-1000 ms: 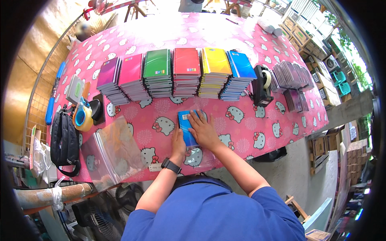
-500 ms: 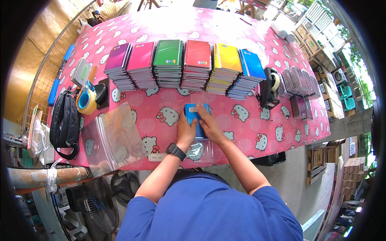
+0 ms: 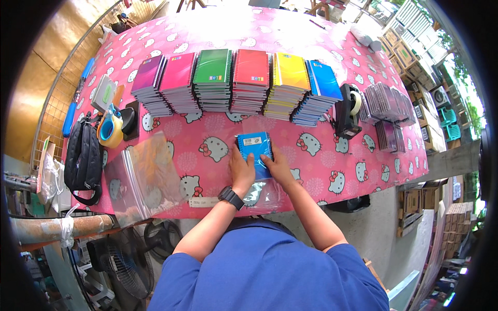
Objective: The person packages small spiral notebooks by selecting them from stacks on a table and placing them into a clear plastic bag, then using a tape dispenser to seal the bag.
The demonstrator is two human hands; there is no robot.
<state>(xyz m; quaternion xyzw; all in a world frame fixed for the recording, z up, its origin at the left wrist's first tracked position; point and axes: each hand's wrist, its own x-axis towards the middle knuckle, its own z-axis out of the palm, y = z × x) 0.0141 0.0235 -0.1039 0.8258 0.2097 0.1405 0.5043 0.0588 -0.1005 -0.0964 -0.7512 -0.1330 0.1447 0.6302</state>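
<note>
A blue spiral notebook point(image 3: 255, 155) lies in front of me in a clear plastic sleeve, a white label near its top edge. The sleeve's loose end point(image 3: 259, 194) spreads toward the table's near edge. My left hand point(image 3: 243, 168) grips the notebook's left side, thumb on the cover. On the opposite side my right hand point(image 3: 278, 167) holds its edge, thumb also on top. A black watch is on my left wrist. Beyond the notebook stand stacks of spiral notebooks: purple point(image 3: 150, 75), pink point(image 3: 177, 72), green point(image 3: 213, 67), red point(image 3: 251, 70), yellow point(image 3: 290, 72) and blue point(image 3: 325, 83).
Large clear plastic bags point(image 3: 148, 176) lie left, near a black pouch point(image 3: 84, 155) and tape rolls point(image 3: 110, 128). A black tape dispenser point(image 3: 348, 116) and wrapped notebook bundles point(image 3: 386, 106) stand right. A white strip point(image 3: 203, 202) lies by my left wrist.
My right hand has slid from the top of the blue notebook to its right edge, uncovering the white label. My left hand stays at the left side.
</note>
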